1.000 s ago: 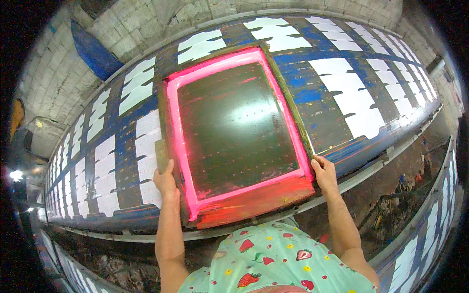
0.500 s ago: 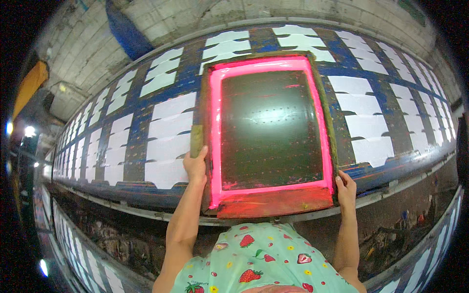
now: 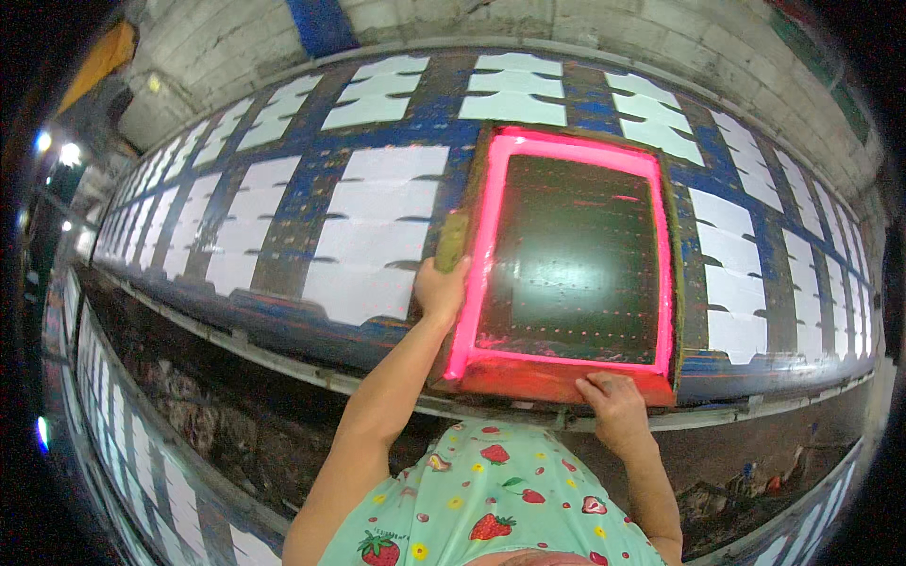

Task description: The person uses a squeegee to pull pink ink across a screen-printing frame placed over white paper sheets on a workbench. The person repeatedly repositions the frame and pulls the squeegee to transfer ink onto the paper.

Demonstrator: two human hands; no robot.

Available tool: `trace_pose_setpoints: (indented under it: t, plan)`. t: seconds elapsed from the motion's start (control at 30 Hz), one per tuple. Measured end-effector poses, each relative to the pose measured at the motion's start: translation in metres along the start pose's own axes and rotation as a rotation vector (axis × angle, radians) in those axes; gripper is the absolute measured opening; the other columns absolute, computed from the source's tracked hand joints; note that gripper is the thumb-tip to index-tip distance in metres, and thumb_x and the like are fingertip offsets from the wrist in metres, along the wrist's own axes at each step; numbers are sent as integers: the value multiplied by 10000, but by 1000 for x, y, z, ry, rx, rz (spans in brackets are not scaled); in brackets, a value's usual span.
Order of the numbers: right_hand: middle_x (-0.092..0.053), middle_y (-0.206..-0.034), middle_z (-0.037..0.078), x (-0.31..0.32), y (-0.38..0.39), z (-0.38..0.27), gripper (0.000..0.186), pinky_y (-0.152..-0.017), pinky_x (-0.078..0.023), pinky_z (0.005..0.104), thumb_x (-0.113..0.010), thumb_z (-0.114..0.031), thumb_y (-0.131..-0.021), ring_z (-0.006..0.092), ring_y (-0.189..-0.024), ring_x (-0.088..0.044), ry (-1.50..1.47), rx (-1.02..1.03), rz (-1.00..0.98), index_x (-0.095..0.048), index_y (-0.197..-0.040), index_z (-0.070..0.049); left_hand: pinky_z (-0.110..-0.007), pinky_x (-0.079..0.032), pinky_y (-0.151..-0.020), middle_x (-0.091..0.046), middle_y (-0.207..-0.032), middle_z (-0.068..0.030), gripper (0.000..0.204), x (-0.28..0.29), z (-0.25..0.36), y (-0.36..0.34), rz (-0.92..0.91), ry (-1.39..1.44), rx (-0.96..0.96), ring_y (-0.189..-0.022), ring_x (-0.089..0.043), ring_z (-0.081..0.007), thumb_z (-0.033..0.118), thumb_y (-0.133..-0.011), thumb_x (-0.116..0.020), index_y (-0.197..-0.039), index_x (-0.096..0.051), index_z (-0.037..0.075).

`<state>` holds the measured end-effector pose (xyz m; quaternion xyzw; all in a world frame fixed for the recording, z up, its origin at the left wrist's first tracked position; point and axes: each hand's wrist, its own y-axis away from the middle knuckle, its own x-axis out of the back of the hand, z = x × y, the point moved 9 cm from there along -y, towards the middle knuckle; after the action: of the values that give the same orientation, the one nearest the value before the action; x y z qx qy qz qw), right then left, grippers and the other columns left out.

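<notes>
A screen printing frame (image 3: 668, 259) with bright pink ink round its dark mesh (image 3: 576, 255) and a red band along its near side lies on a long table (image 3: 590, 127). My left hand (image 3: 439, 283) grips the left side of the frame, just below an olive block (image 3: 452, 236) fixed there. My right hand (image 3: 615, 407) has its curled fingers on the red near edge. White cut fabric panels (image 3: 373, 226) lie in rows on both sides of the frame.
A metal rail (image 3: 727, 411) runs along the table's near edge. Another table with white panels (image 3: 151, 443) stands at the lower left, beyond a dark gap (image 3: 217, 401). A block wall (image 3: 236, 47) with a blue patch (image 3: 321, 24) runs behind; lights (image 3: 70, 154) glow at the left.
The frame now appears farther right in the picture, with more panels showing to its left. My right hand has shifted from the frame's right side onto its near edge.
</notes>
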<state>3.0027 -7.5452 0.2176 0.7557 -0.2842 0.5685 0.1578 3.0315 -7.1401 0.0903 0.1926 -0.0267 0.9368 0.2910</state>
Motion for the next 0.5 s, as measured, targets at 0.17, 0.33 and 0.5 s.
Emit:
trace_pose_setpoints:
  t: [0.17, 0.33, 0.5]
  plan:
    - [-770, -1173, 136, -11, -43, -22, 454, -965, -578, 514, -695, 15, -824, 366, -1107, -734, 64, 13, -10, -766, -1257, -101, -531, -578, -928, -785, -1102, -233, 575, 2, 4, 4, -9, -92, 7, -1045, -758, -443, 460, -874, -889, -1194, -727, 11]
    - [-772, -1060, 166, -12, -62, -18, 430, -888, -593, 528, -689, 34, -809, 407, -1004, -746, 70, -53, -149, -788, -1208, -91, -510, -557, -1030, -750, -1293, -266, 577, 7, 17, 7, 80, -40, -168, -1199, -726, -432, 341, -995, -789, -1430, -646, -11]
    - [-772, -1122, 150, -28, -35, -26, 440, -894, -590, 525, -691, 43, -800, 392, -1062, -735, 114, -141, -187, -794, -1206, -94, -516, -543, -1057, -733, -1327, -278, 496, 3, 9, 5, 41, 35, -157, -1236, -707, -452, 290, -1075, -670, -1468, -621, -8]
